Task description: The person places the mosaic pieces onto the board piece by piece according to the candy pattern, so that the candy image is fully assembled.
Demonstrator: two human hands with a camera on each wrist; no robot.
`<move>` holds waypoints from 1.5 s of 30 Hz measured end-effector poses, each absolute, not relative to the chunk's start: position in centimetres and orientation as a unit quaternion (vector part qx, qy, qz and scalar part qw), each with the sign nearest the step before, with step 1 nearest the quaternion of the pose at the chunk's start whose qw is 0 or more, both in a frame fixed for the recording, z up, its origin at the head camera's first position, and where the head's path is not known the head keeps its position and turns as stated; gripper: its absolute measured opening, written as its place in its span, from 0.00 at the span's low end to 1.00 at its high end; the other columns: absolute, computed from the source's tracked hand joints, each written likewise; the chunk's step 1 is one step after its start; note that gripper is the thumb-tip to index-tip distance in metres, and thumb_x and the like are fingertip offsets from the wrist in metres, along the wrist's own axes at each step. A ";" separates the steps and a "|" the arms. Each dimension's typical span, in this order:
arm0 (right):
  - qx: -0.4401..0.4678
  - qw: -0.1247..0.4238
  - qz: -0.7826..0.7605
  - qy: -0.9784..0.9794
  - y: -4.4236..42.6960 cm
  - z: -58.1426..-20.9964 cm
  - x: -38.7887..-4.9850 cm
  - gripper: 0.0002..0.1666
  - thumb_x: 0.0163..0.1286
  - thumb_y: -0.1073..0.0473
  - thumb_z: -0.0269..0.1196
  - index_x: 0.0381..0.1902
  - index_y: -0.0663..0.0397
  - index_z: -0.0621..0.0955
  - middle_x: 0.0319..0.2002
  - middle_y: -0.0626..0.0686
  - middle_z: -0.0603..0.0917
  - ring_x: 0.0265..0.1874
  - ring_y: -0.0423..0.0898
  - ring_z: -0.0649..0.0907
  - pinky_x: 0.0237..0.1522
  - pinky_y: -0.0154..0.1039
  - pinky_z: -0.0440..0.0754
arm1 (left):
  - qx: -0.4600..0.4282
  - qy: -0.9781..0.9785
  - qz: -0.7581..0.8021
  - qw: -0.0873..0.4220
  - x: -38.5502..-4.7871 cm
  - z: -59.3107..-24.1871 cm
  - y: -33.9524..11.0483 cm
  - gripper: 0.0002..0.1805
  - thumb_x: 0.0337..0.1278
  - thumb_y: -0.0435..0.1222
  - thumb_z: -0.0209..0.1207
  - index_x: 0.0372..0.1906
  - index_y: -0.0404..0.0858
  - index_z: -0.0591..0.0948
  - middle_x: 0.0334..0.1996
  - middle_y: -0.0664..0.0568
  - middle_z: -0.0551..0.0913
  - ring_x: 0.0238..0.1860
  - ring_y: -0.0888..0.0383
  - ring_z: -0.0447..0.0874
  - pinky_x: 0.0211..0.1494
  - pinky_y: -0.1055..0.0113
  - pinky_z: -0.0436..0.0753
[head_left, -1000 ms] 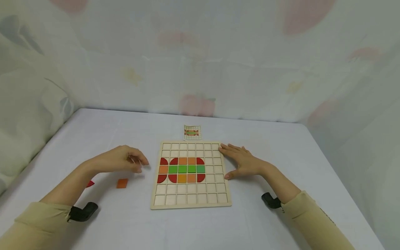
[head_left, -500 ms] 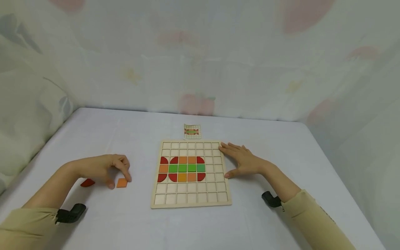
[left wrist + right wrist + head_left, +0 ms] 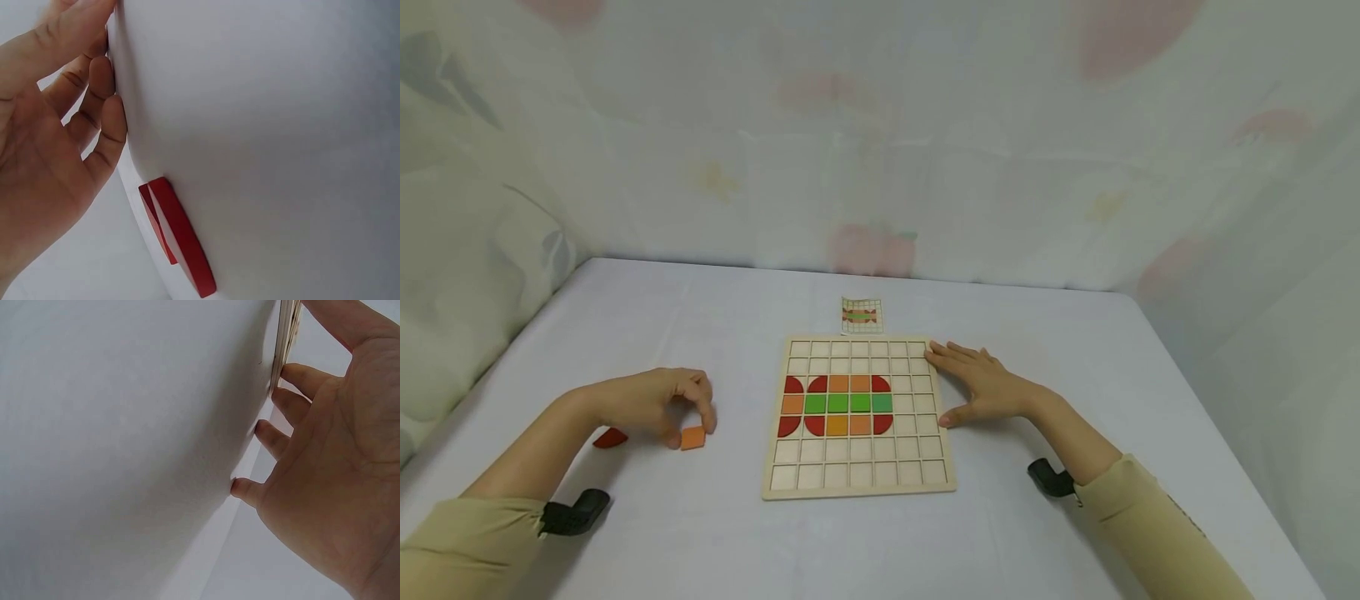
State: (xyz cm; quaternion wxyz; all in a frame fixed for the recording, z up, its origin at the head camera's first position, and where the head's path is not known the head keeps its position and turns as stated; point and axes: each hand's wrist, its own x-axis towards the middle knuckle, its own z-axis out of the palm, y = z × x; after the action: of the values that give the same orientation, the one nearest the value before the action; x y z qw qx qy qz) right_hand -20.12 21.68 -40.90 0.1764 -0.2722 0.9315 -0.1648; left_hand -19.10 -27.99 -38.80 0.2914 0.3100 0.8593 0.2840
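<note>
My left hand (image 3: 651, 404) pinches an orange square tile (image 3: 693, 437) between thumb and index finger, at the tabletop left of the grid board. Beneath the wrist lie red pieces (image 3: 611, 438); two of them, one a rounded red piece (image 3: 182, 237), show in the left wrist view, where the orange tile is out of sight. Spread along the right edge of the wooden grid board (image 3: 859, 493), my right hand (image 3: 981, 387) touches it with thumb and fingers. Red quarter-round tiles (image 3: 882, 425), orange squares (image 3: 859, 426) and green squares (image 3: 838, 404) fill some of the board's cells.
A small pattern card (image 3: 862, 316) lies just behind the board, printed with a similar coloured design. White cloth covers the table (image 3: 880, 550), and a patterned fabric backdrop (image 3: 1000, 208) rises along its far edge.
My left hand has moved left and down from beside the board to the orange tile, and its thumb and finger have closed on it. The right hand stays put.
</note>
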 end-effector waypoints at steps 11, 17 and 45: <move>-0.273 0.175 -0.165 0.932 21.7 -40.8 -20.1 0.62 0.54 0.32 0.69 0.79 0.42 0.54 0.81 0.47 0.48 0.81 0.57 0.48 0.72 0.74 0.43 | 0.255 0.887 0.263 0.280 -18.9 -38.6 -26.3 0.19 0.33 0.28 0.74 0.31 0.48 0.79 0.34 0.56 0.75 0.39 0.62 0.71 0.40 0.73 0.74; -0.274 0.173 -0.166 0.931 21.8 -40.7 -20.1 0.62 0.54 0.32 0.69 0.79 0.43 0.54 0.81 0.47 0.48 0.81 0.57 0.48 0.72 0.74 0.43 | 0.237 0.895 0.271 0.264 -18.8 -38.5 -25.8 0.18 0.33 0.26 0.73 0.28 0.43 0.76 0.30 0.54 0.75 0.34 0.61 0.72 0.35 0.72 0.73; -0.269 0.179 -0.166 0.932 21.6 -40.7 -20.1 0.62 0.54 0.33 0.70 0.79 0.43 0.54 0.81 0.47 0.48 0.81 0.57 0.48 0.73 0.74 0.42 | 0.236 0.892 0.290 0.254 -19.6 -37.3 -24.4 0.08 0.49 0.29 0.67 0.31 0.43 0.80 0.26 0.56 0.84 0.30 0.62 0.77 0.36 0.71 0.75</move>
State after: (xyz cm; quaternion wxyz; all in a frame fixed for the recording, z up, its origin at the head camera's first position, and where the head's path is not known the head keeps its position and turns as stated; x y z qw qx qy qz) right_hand -20.09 21.58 -40.69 0.1789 -0.2691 0.9316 -0.1664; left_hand -19.60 -24.38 -37.34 0.2539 0.2358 0.8921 0.2898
